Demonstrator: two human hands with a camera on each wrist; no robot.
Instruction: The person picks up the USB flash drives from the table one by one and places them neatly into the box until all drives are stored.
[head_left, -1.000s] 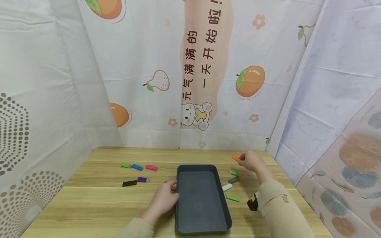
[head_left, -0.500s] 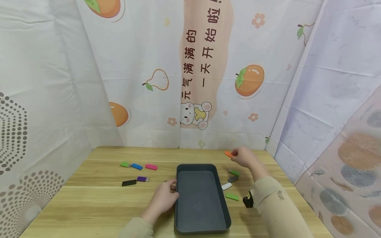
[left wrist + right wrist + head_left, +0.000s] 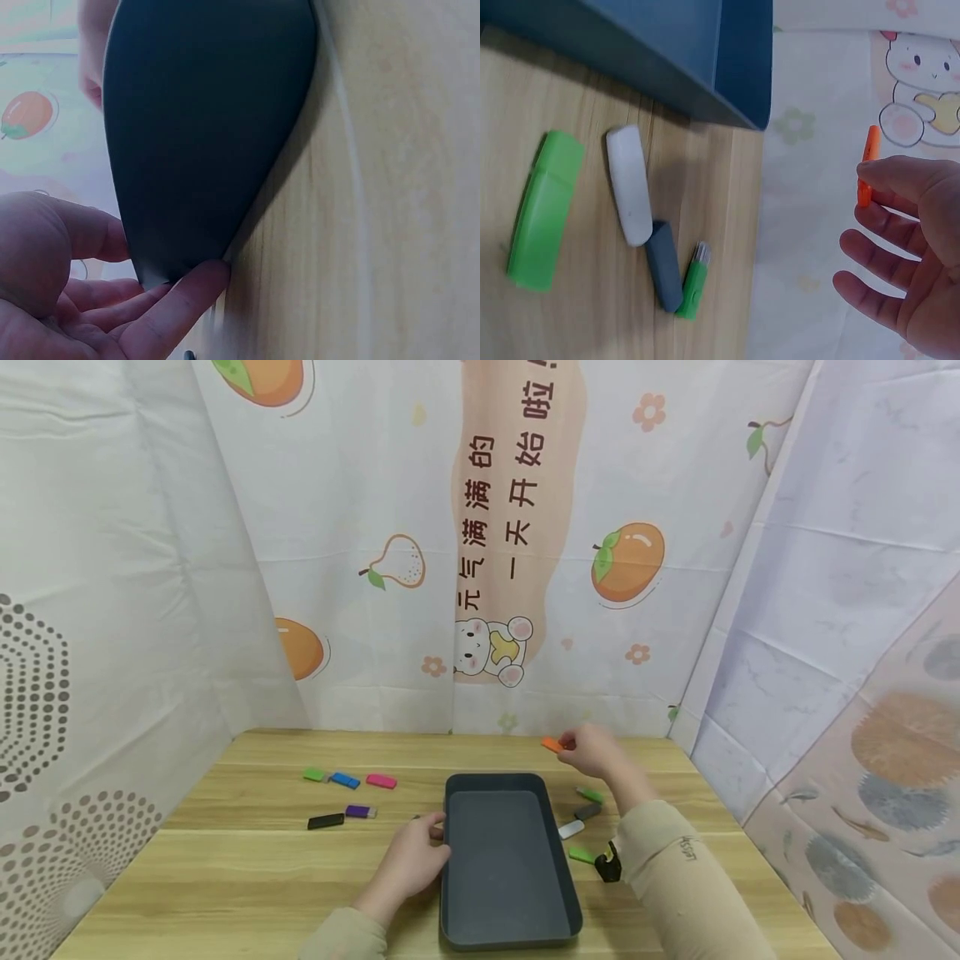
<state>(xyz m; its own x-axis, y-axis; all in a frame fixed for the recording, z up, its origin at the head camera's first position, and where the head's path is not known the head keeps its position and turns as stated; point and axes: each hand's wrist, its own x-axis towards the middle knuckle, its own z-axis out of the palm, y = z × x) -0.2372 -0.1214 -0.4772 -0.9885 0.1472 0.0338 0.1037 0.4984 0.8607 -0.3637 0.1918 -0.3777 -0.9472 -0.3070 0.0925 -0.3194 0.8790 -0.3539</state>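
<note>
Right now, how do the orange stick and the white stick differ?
The orange stick is pinched in the right hand, off the table; the white stick lies on it, beside the tray. The orange stick is vividly coloured, the white one pale. Both are small and elongated.

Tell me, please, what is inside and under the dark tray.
Inside the tray only its bare floor shows; the orange stick is outside, in the right hand. The table beneath is covered, so I cannot tell what lies there.
</note>
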